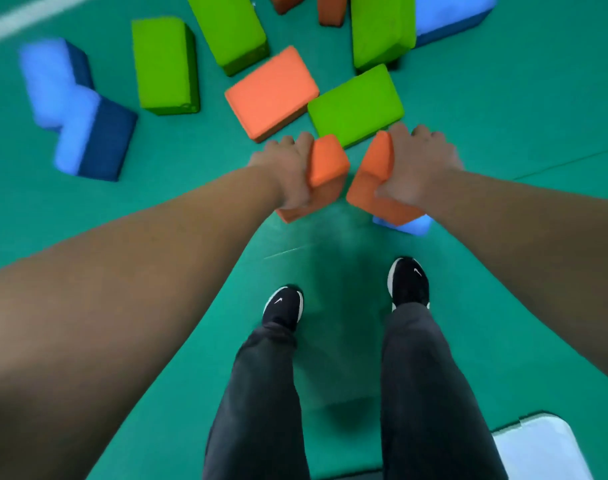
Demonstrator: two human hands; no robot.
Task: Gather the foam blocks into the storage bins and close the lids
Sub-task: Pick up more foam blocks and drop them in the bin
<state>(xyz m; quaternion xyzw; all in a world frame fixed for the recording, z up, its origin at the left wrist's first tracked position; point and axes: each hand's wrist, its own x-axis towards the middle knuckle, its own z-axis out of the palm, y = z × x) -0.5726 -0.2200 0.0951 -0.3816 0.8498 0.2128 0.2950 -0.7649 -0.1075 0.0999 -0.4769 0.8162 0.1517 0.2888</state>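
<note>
My left hand (288, 168) grips an orange foam block (325, 168) held above the green floor. My right hand (418, 164) grips a second orange foam block (371, 181) just to its right, the two blocks nearly touching. Under the right block a light blue block (411, 226) peeks out on the floor. Ahead lie an orange block (271, 93) and a green block (356, 105), with more green blocks (164, 64) and blue blocks (77, 112) scattered beyond. No storage bin shows clearly.
My two black shoes (283, 306) stand on the green floor mat (503, 116) below the hands. A white rounded object (541, 448), partly cut off, sits at the bottom right corner. A white floor line (28, 15) crosses the top left.
</note>
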